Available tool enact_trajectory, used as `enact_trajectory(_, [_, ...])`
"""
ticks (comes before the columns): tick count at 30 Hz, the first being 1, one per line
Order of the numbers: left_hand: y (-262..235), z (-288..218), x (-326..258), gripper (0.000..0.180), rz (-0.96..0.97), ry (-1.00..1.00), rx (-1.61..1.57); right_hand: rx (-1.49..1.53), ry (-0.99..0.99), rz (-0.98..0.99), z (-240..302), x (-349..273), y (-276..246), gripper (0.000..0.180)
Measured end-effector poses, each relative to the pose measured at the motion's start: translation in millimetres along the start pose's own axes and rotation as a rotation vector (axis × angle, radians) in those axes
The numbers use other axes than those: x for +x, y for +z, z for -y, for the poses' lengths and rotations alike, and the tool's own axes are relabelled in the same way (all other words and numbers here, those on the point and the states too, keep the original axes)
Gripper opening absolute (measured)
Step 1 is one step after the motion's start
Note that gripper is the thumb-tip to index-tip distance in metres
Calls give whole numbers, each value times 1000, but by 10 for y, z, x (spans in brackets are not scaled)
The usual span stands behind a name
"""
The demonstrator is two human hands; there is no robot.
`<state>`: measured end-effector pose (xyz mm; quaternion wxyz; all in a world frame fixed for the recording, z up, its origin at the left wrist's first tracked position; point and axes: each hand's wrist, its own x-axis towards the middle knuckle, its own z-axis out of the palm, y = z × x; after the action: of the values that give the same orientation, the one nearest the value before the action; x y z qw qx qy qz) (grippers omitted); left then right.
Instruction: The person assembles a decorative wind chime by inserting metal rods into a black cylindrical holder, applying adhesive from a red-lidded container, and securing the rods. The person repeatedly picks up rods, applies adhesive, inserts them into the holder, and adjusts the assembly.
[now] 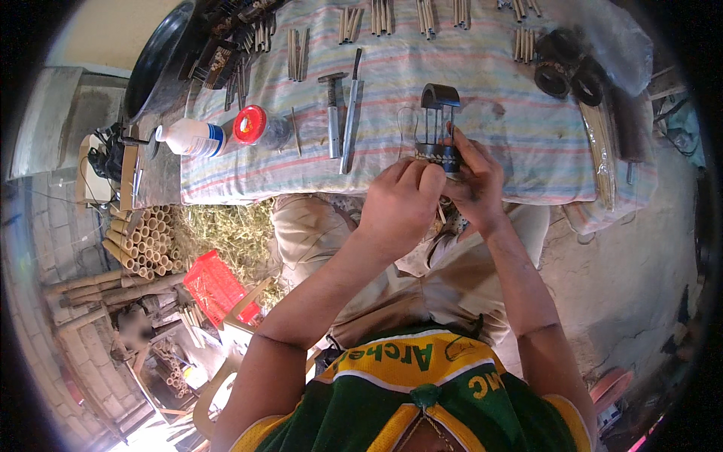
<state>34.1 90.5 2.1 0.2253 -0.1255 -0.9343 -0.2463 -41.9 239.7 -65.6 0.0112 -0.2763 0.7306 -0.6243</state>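
Observation:
Over the table's near edge, my right hand (480,181) grips a small dark craft piece (440,98), its fingers along the piece's right side and base. This piece has a curved black top, thin upright rods and a dark rounded base with a pale pattern. My left hand (403,197) is closed in a pinch against the near side of the base; what its fingertips hold is hidden. A thin looped strand (407,124) rises beside the piece. To the left lie a hammer (333,120) and a long slim metal tool (350,113).
A striped cloth (248,177) covers the table. Left stand a white bottle (192,138) and a red-lidded jar (252,125). Bundles of short tubes (382,16) line the far side. Black rings (553,77) sit far right. Cut bamboo (147,237) and a red basket (215,286) are lower left.

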Motion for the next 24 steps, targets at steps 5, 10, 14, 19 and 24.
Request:
enact_trajectory(5, [-15,72,12,17,-46,-20,-73,44,44,-66,-15,-8,50,77])
enact_trajectory(10, [-153,445,142,22,87,-629,-760,-112,-25,-108,-52,16,60,68])
enact_trajectory(14, [-193,791,306,26,-52,-666,-745,130,119,-120,-30,50,84,58])
enact_trajectory(19, [-325,1118,407,38,132,-519,117,262,194,-105,-7,53,72,55])
enact_trajectory(24, [-227,1375,231,35,186,-530,440,76,128,-107,-55,56,100,68])
